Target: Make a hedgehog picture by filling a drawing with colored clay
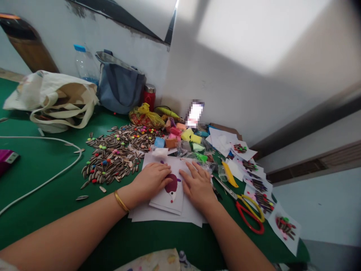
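A small white paper card (pixel 163 204) lies on larger white sheets (pixel 194 216) in front of me. On it is an animal figure (pixel 170 183) with a dark red body, a white pointed face, a black eye and a red nose. My left hand (pixel 150 181), with a gold bangle at the wrist, rests on the card's left side, fingers stretched out beside the figure. Over the right side of the papers lies my right hand (pixel 199 184), flat with fingers spread. Neither hand grips anything. Part of the figure and card is hidden under the fingers.
Sunflower seeds (pixel 113 158), some coloured, are heaped at left; clay packets (pixel 180 139) sit ahead. Scissors (pixel 248 209) and a yellow cutter (pixel 229 175) lie right, near decorated cards (pixel 285 227). Bags (pixel 121 86), a red flask (pixel 149 96), a phone (pixel 195 113) and a white cable (pixel 60 175) surround them.
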`<state>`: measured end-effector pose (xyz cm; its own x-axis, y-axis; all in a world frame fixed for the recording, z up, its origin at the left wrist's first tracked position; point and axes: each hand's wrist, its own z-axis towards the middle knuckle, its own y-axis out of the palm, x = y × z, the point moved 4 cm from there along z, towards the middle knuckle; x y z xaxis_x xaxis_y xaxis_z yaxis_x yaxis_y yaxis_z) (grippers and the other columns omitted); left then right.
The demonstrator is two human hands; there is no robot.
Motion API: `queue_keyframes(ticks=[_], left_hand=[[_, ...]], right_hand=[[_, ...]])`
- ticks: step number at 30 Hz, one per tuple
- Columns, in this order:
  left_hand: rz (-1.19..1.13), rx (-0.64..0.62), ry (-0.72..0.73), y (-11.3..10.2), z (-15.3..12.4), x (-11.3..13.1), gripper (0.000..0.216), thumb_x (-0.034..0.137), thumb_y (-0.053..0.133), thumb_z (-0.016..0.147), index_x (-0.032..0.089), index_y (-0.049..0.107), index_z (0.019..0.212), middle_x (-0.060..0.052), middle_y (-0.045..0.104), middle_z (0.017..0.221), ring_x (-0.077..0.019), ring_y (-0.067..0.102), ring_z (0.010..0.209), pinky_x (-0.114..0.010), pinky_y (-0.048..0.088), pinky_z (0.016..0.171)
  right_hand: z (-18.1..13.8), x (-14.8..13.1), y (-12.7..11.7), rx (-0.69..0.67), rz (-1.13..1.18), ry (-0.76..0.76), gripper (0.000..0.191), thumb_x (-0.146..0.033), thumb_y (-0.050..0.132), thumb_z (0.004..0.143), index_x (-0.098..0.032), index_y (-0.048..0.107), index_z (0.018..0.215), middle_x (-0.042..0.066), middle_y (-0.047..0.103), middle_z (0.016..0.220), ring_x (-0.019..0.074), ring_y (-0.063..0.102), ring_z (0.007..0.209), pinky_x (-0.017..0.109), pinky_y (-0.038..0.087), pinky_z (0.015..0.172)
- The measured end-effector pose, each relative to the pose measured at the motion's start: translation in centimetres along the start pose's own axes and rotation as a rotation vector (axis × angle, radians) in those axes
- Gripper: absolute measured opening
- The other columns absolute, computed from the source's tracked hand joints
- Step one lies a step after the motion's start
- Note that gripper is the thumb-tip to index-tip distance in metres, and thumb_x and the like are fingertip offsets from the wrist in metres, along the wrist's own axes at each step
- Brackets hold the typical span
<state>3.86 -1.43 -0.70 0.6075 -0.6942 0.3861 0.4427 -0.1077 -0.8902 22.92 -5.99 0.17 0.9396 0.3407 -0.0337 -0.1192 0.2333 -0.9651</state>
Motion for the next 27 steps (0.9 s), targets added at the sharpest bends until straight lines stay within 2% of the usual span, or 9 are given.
queue_keyframes(ticks=[4, 8, 14, 16, 22, 24, 27], left_hand=[[0.001, -0.004, 0.003, -0.1, 0.0, 0.1, 0.031, 0.032, 0.058, 0.094, 0.021, 0.063, 0.123, -0.009, 0.067, 0.127, -0.0274, 0.059, 0.121, -0.046, 0.042, 0.105], [-0.003, 0.005, 0.007, -0.1, 0.0, 0.1, 0.031, 0.031, 0.058, 0.094, 0.021, 0.063, 0.122, -0.009, 0.067, 0.127, -0.0272, 0.059, 0.121, -0.045, 0.043, 0.105], [-0.016, 0.015, 0.009, 0.1, 0.0, -0.1, 0.031, 0.033, 0.059, 0.093, 0.022, 0.064, 0.122, -0.008, 0.068, 0.126, -0.0271, 0.06, 0.12, -0.045, 0.041, 0.106], [-0.012, 0.007, 0.001, 0.1, 0.0, -0.1, 0.031, 0.033, 0.058, 0.094, 0.021, 0.063, 0.123, -0.008, 0.068, 0.125, -0.027, 0.06, 0.12, -0.045, 0.041, 0.106], [0.017, -0.011, 0.001, 0.0, 0.0, 0.0, 0.033, 0.032, 0.057, 0.095, 0.022, 0.061, 0.125, -0.008, 0.067, 0.129, -0.0269, 0.058, 0.122, -0.045, 0.041, 0.105], [0.011, -0.002, 0.007, 0.0, 0.0, 0.0, 0.032, 0.032, 0.058, 0.094, 0.022, 0.061, 0.125, -0.008, 0.067, 0.129, -0.0266, 0.058, 0.122, -0.045, 0.041, 0.106], [-0.001, 0.005, 0.007, 0.0, 0.0, 0.0, 0.031, 0.032, 0.058, 0.094, 0.022, 0.062, 0.124, -0.008, 0.067, 0.128, -0.0268, 0.059, 0.121, -0.045, 0.041, 0.106]], right_hand=[[0.0, 0.1, -0.2, 0.031, 0.009, 0.004, 0.026, -0.034, 0.054, 0.094, -0.037, 0.072, 0.113, 0.001, 0.047, 0.151, 0.0305, 0.036, 0.14, 0.051, 0.027, 0.108], [0.0, 0.0, 0.0, 0.006, 0.002, -0.01, 0.033, -0.032, 0.055, 0.093, -0.035, 0.067, 0.124, 0.004, 0.046, 0.151, 0.0305, 0.036, 0.141, 0.05, 0.029, 0.107], [0.0, 0.6, -0.6, 0.091, 0.002, 0.064, 0.028, -0.029, 0.051, 0.095, -0.029, 0.07, 0.116, 0.004, 0.053, 0.145, 0.0296, 0.04, 0.137, 0.049, 0.028, 0.107], [0.0, 0.4, -0.6, 0.086, 0.006, 0.052, 0.031, -0.029, 0.052, 0.095, -0.029, 0.068, 0.121, 0.004, 0.052, 0.146, 0.0296, 0.039, 0.138, 0.049, 0.027, 0.108], [0.2, 0.0, 1.0, -0.036, -0.004, 0.044, 0.048, -0.036, 0.054, 0.093, -0.029, 0.052, 0.141, 0.007, 0.039, 0.156, 0.0321, 0.032, 0.143, 0.051, 0.031, 0.107], [0.4, 0.0, 0.9, -0.022, 0.016, 0.038, 0.043, -0.035, 0.054, 0.093, -0.029, 0.058, 0.135, 0.006, 0.039, 0.156, 0.0324, 0.032, 0.143, 0.051, 0.031, 0.106], [0.5, 0.0, 0.1, 0.059, 0.073, 0.007, 0.025, -0.032, 0.055, 0.093, -0.031, 0.073, 0.11, 0.002, 0.047, 0.151, 0.0302, 0.035, 0.141, 0.049, 0.029, 0.109]])
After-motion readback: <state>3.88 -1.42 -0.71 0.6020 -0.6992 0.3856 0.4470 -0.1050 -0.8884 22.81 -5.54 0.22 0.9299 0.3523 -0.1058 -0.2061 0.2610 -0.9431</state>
